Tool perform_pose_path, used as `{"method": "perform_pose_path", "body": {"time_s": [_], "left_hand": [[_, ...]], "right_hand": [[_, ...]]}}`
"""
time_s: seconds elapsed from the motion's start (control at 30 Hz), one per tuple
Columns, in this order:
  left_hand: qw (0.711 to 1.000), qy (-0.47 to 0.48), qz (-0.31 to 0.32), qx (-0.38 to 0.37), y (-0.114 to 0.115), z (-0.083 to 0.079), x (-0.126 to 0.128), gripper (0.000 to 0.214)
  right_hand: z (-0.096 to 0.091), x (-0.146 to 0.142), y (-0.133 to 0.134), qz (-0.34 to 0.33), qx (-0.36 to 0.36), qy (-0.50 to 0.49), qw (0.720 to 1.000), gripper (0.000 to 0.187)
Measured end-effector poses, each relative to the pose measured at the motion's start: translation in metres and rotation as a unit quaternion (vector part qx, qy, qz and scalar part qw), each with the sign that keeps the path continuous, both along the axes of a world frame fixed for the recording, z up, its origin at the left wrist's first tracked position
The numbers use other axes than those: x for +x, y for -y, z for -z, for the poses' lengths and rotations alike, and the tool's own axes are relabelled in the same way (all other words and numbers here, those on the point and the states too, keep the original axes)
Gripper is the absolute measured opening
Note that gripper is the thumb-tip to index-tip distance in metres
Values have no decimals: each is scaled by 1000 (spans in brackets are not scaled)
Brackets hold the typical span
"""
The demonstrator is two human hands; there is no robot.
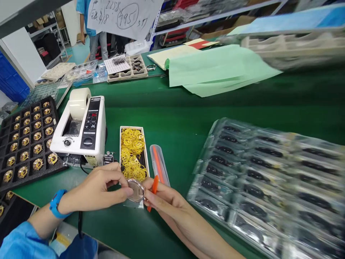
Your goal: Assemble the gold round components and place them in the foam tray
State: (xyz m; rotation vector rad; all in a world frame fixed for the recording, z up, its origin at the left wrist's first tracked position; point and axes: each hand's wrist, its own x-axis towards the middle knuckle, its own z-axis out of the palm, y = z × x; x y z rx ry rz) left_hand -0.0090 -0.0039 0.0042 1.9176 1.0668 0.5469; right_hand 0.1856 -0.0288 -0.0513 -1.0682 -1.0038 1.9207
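Note:
A round, shiny watch case with a rose-gold-coloured rim is held between both hands above the green bench. My left hand, with a blue band at the wrist, pinches its left edge between thumb and fingers. On the other side my right hand grips the rim and also keeps a thin orange tool between its fingers. A piece of clear film hangs under the case. Just beyond the hands stands a white box of yellow rings, beside a clear plastic case with an orange strip inside.
A white tape dispenser stands at the left, next to a black foam tray of gold-coloured watch parts. Clear blister trays with dark parts cover the right. Green sheets and a compartment tray lie behind. Another person stands farther back.

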Motion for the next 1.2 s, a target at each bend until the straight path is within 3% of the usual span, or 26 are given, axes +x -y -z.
{"method": "perform_pose_path", "body": {"time_s": [0.43, 0.57, 0.7, 0.8, 0.93, 1.07, 1.2], "left_hand": [[999, -7, -27, 23, 2, 6, 6, 17], [991, -49, -56, 111, 7, 12, 11, 17], [954, -110, -103, 260, 7, 17, 11, 10], [934, -35, -128, 332, 4, 15, 7, 9], [943, 90, -62, 313, 3, 16, 8, 7], [959, 95, -2, 268, 5, 24, 14, 15], [973, 102, 12, 207, 3, 28, 14, 22]], "right_hand": [[4, 2, 3, 3, -5, 7, 1000, 42], [5, 2, 3, 7, 10, 18, 1000, 41], [6, 2, 1, 21, 16, 31, 999, 41], [3, 1, 1, 30, 14, 37, 999, 44], [1, -1, 2, 21, 0, 1, 1000, 44], [5, -1, 4, 18, -14, -56, 998, 41], [9, -1, 6, 12, -42, -91, 995, 38]]}}
